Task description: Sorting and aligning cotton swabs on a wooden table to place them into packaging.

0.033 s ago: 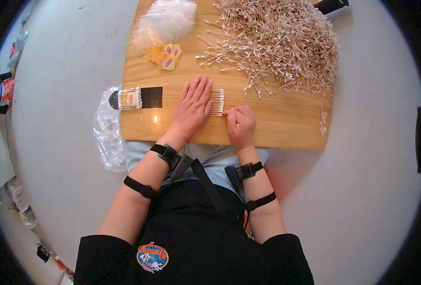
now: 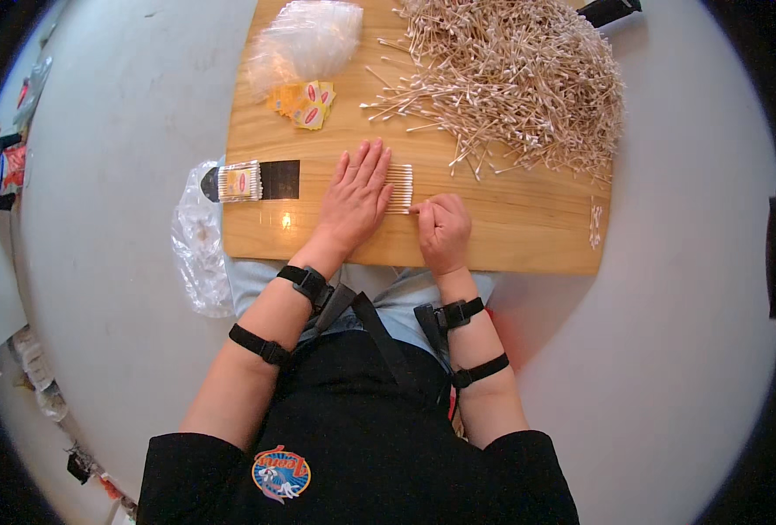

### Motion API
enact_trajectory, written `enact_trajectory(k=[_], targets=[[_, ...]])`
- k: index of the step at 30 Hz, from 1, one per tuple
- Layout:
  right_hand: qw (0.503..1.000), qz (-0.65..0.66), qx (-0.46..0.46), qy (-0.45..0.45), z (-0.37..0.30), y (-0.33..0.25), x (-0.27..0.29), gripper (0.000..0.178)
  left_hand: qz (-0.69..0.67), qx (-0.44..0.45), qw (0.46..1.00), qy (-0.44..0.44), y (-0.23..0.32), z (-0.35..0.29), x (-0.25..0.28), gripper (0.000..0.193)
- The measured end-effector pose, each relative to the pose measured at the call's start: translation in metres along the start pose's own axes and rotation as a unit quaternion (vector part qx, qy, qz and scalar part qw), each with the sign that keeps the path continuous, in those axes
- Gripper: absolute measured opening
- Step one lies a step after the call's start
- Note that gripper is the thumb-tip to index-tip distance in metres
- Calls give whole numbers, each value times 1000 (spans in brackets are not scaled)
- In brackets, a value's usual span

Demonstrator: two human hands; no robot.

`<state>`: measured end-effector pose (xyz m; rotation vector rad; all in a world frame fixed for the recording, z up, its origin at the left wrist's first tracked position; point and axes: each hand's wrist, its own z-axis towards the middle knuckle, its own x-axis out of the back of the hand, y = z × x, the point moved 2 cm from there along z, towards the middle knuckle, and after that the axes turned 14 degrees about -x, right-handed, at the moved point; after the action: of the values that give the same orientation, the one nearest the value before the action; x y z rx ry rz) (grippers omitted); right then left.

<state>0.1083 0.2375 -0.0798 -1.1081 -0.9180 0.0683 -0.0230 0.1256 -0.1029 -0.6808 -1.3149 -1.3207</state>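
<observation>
My left hand (image 2: 357,194) lies flat on the wooden board, fingers stretched out and side by side. Along its right edge is a neat row of cotton swabs (image 2: 400,189), part of which may be hidden beneath the palm. My right hand (image 2: 446,231) is curled closed just right of the row, one fingertip pointing left at the row's near right end. Whether anything sits inside its curled fingers is hidden. At the board's left edge, a flat bundle of cotton swabs with a yellow card (image 2: 240,182) rests on a black strip (image 2: 280,179).
A big loose heap of cotton swabs (image 2: 519,79) covers the board's (image 2: 510,236) far right. Clear plastic bags (image 2: 309,39) and yellow cards (image 2: 312,107) lie far left. A few swabs (image 2: 595,223) sit near the right edge. A clear plastic bag (image 2: 200,245) hangs at the left.
</observation>
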Motion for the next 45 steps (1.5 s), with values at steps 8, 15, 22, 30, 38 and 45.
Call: enact_trajectory(k=[8,15,22,30,38,45], targets=[[1000,4,-7,12,0,2,-1,23,25,-10,1000,2,-2,-1,-7,56],[1000,-5,0,8,1,2,-4,23,35,-8,999,-3,-4,-1,-7,55],[1000,-15,2,4,1,-2,-2,24,37,-8,999,-7,-3,-2,-7,56],[1000,-4,-5,13,2,-1,-4,22,29,-3,999,-17,-3,-1,-7,56],[1000,-20,-6,5,4,-1,-5,21,23,-3,1000,-14,-3,-1,-6,56],[1000,-21,-18,13,4,0,-6,22,32,-6,999,-13,-3,-1,-7,57]])
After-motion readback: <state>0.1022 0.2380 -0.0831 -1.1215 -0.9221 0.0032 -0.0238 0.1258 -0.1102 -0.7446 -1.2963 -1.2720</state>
